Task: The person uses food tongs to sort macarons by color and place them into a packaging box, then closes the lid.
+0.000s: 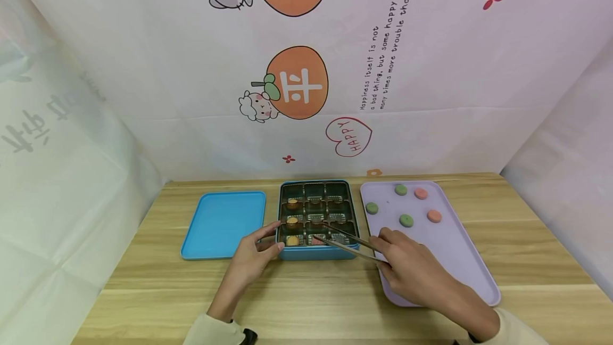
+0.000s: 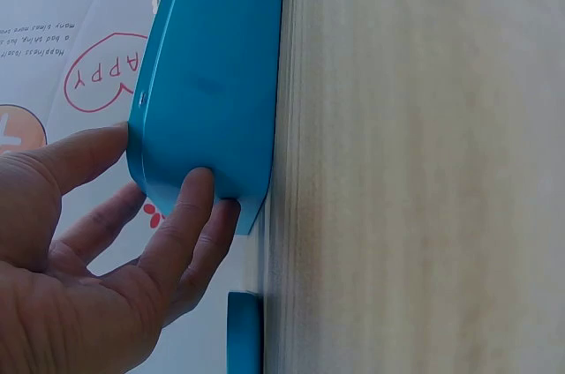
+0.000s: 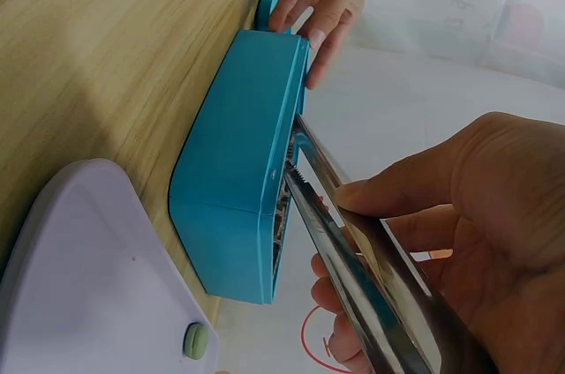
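In the head view, my left hand (image 1: 252,256) holds the front left corner of a blue box (image 1: 316,253), fingertips against its rim and side. Inside it a clear divided insert carries yellow macarons (image 1: 292,240) down the left column. My right hand (image 1: 412,265) grips metal tongs (image 1: 354,249), which reach over the box's right edge. Their tips are spread apart over the front middle compartment, where a pink macaron (image 1: 316,240) lies. From the right wrist view, the tongs (image 3: 340,268) dip past the rim and their tips are partly hidden behind it.
To the right of the box lies a lilac tray (image 1: 460,265) bearing green macarons (image 1: 406,221) and pink macarons (image 1: 434,216). A flat blue lid (image 1: 222,225) rests on the wooden table (image 1: 306,302) to the left. Printed cloth (image 1: 191,137) hangs behind.
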The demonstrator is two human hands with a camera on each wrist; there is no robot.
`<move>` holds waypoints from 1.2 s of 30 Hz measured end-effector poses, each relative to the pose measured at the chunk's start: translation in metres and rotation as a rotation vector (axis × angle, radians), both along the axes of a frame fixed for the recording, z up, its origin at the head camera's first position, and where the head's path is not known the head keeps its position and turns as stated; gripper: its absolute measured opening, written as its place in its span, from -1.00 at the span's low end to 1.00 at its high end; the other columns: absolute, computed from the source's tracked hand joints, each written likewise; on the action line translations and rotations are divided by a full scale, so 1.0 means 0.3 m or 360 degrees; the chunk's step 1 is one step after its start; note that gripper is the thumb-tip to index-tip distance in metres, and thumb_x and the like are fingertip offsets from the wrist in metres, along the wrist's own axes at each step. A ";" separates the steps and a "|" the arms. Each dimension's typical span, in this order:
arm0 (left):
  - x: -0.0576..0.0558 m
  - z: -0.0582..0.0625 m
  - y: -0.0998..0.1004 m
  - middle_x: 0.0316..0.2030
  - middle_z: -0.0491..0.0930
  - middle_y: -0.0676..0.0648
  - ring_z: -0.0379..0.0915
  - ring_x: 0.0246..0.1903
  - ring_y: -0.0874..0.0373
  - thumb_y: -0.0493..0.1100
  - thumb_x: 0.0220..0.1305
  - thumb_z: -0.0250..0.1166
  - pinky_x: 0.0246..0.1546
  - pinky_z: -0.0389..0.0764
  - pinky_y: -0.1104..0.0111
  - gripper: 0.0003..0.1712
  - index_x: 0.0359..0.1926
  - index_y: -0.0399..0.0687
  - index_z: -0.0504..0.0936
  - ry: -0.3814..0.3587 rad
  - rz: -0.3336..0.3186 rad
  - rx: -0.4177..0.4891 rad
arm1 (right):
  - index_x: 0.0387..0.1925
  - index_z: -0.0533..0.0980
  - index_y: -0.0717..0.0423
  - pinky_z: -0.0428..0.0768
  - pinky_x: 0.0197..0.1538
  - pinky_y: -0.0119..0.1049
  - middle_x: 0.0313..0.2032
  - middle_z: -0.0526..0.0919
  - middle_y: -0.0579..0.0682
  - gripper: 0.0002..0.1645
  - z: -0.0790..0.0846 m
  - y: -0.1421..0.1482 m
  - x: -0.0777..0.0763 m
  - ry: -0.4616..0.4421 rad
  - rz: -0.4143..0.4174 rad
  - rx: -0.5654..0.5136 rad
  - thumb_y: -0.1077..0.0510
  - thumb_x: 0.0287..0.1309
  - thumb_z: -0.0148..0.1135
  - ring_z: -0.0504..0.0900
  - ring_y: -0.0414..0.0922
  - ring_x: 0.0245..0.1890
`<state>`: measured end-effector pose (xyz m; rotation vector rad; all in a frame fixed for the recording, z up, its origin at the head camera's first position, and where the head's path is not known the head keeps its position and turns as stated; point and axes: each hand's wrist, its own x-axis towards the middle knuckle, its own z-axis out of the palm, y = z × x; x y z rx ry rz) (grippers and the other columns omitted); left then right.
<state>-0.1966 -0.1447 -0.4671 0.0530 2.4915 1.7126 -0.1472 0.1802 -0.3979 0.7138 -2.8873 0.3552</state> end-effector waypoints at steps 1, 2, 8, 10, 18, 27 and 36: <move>0.000 0.001 0.000 0.37 0.48 -0.41 0.59 0.25 -0.31 -0.25 0.42 0.38 0.03 0.76 0.09 -0.40 0.44 0.00 0.54 -0.0001 0.0000 0.0000 | 0.04 0.70 0.08 0.50 -0.40 -0.37 -0.22 0.59 -0.15 -0.57 0.001 0.001 0.001 0.0008 -0.0003 -0.0001 0.34 0.08 0.49 0.56 -0.22 -0.25; 0.000 0.002 0.001 0.37 0.48 -0.42 0.59 0.25 -0.32 -0.25 0.42 0.38 0.03 0.76 0.09 -0.40 0.44 0.00 0.54 -0.0002 0.0000 0.0000 | 0.03 0.70 0.08 0.49 -0.41 -0.37 -0.22 0.60 -0.15 -0.57 0.001 0.003 0.001 0.0015 0.0002 -0.0002 0.34 0.07 0.49 0.55 -0.23 -0.27; 0.001 0.002 0.002 0.40 0.44 -0.41 0.57 0.27 -0.32 -0.25 0.42 0.38 0.05 0.76 0.09 -0.40 0.44 0.00 0.54 -0.0003 0.0002 0.0001 | 0.01 0.70 0.07 0.51 -0.40 -0.36 -0.22 0.60 -0.16 -0.56 0.007 0.022 0.002 0.0080 0.0007 -0.0016 0.34 0.03 0.51 0.52 -0.26 -0.29; 0.000 0.001 0.002 0.41 0.43 -0.40 0.56 0.28 -0.32 -0.25 0.42 0.38 0.05 0.76 0.09 -0.40 0.44 0.00 0.54 -0.0002 0.0003 -0.0001 | 0.01 0.70 0.06 0.52 -0.38 -0.36 -0.22 0.60 -0.17 -0.55 0.010 0.030 0.002 0.0101 -0.0004 -0.0022 0.33 0.02 0.52 0.51 -0.28 -0.30; -0.001 -0.001 0.002 0.42 0.42 -0.40 0.55 0.29 -0.32 -0.25 0.42 0.37 0.06 0.75 0.08 -0.40 0.45 -0.01 0.54 0.0002 -0.0001 0.0001 | 0.00 0.70 0.10 0.65 -0.30 -0.20 -0.12 0.66 -0.07 -0.53 0.019 0.083 0.009 0.0095 -0.0096 -0.0086 0.33 0.00 0.58 0.63 -0.17 -0.17; 0.001 0.000 0.001 0.43 0.42 -0.39 0.54 0.30 -0.32 -0.25 0.42 0.37 0.07 0.75 0.08 -0.40 0.44 0.01 0.55 -0.0003 0.0009 0.0002 | -0.02 0.69 0.15 0.65 -0.28 -0.11 -0.15 0.69 0.02 -0.53 0.016 0.193 -0.009 0.0158 -0.0169 -0.0095 0.36 -0.05 0.59 0.64 -0.11 -0.24; 0.003 0.003 0.002 0.43 0.42 -0.39 0.55 0.29 -0.32 -0.26 0.42 0.37 0.06 0.75 0.09 -0.40 0.44 0.00 0.55 0.0004 0.0003 0.0006 | 0.09 0.66 0.34 0.39 -0.43 -0.24 -0.34 0.56 0.00 -0.48 -0.008 0.319 -0.054 0.0080 -0.0316 -0.0058 0.37 0.02 0.49 0.39 -0.16 -0.42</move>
